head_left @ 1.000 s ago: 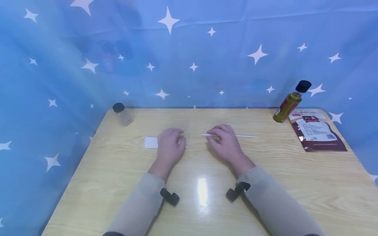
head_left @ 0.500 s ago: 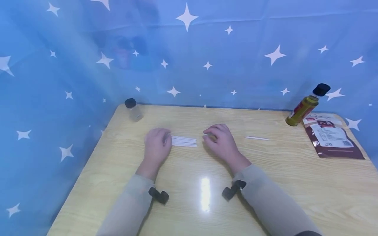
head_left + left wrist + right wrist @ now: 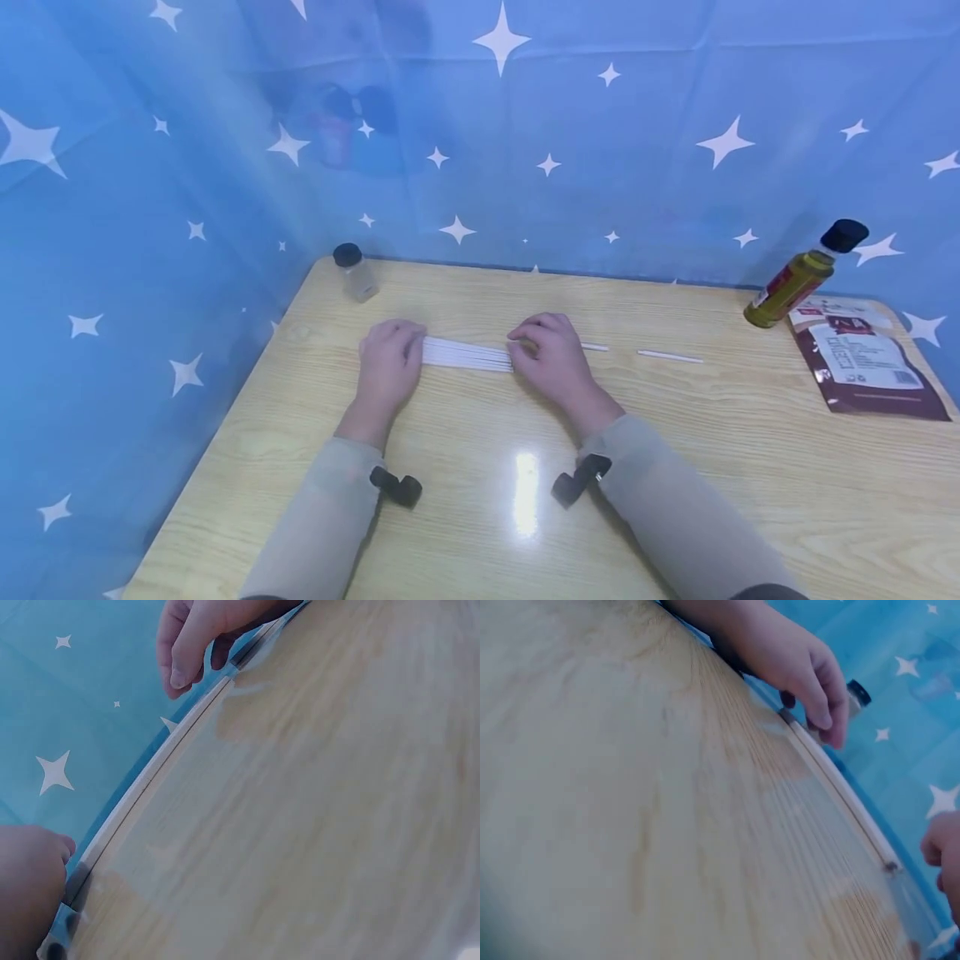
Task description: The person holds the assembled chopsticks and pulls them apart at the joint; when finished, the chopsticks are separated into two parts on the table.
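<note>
A flat row of several thin white sticks (image 3: 467, 355) lies on the table between my hands. My left hand (image 3: 388, 358) holds the row's left end, thumb on the near side and fingers on the far side; it hides that end. At the opposite end my right hand (image 3: 551, 360) rests with fingers loosely bent and fingertips right at the stick tips. Part of another white stick (image 3: 596, 347) shows from behind the right hand. One more loose stick (image 3: 670, 356) lies farther right. The right wrist view shows the row (image 3: 844, 795) edge-on.
A small clear jar (image 3: 362, 282) with a black lid stands at the back left. A black-capped bottle of yellow-green liquid (image 3: 789, 289) is at the back right, beside a maroon and white food bag (image 3: 866, 362). A starry blue curtain (image 3: 480, 125) hangs behind the table.
The left hand has moved from over the row to its left end. The right hand has left the loose stick and come to the row's right end. The head view has turned left.
</note>
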Tool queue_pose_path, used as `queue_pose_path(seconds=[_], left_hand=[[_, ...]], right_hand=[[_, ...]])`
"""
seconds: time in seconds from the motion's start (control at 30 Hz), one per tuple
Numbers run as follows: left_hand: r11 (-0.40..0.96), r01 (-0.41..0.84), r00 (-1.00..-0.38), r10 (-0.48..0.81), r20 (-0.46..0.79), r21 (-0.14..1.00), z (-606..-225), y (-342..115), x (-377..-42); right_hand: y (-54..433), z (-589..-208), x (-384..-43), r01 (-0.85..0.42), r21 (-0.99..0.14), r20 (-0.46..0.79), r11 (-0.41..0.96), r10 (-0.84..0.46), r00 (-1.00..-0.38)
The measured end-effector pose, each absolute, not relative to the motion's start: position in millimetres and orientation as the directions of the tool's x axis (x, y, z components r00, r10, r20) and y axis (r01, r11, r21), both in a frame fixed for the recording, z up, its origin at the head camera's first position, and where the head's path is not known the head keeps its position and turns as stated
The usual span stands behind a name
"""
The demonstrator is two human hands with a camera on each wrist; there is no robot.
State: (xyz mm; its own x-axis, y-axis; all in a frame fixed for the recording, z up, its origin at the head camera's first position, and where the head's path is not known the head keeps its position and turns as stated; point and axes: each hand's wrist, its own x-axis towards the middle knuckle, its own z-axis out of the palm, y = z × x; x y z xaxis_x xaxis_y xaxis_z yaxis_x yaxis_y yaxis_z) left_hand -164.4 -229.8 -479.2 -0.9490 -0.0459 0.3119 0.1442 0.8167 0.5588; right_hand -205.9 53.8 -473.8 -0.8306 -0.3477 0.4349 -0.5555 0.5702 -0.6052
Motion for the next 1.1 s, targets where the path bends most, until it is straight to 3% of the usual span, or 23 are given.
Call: queue_pose_path(seconds=[0.17,0.33,0.87,1.1], left_hand=[[0.836,0.126,-0.966,-0.019,0.256,0.535,-479.9,-231.1,-165.0],[0.850,0.113,-0.971,-0.017,0.240,0.515,-479.1,-232.3,-164.1],[0.843,0.093,-0.973,-0.034,0.227,0.529,-479.2,-228.6,-164.9],[0.838,0.092,-0.975,-0.033,0.218,0.538,-479.2,-228.0,-165.5]], right_hand=[[47.4,-474.2,-209.3,-0.611,-0.525,0.472,0.593,-0.394,-0.788],[45.7,-473.3,-207.9,-0.618,-0.495,0.449,0.611,-0.429,-0.784],[42.7,-472.1,-203.5,-0.494,-0.489,0.270,0.719,-0.414,-0.869],[43.3,-475.9,-202.8,-0.478,-0.497,0.237,0.724,-0.417,-0.877]])
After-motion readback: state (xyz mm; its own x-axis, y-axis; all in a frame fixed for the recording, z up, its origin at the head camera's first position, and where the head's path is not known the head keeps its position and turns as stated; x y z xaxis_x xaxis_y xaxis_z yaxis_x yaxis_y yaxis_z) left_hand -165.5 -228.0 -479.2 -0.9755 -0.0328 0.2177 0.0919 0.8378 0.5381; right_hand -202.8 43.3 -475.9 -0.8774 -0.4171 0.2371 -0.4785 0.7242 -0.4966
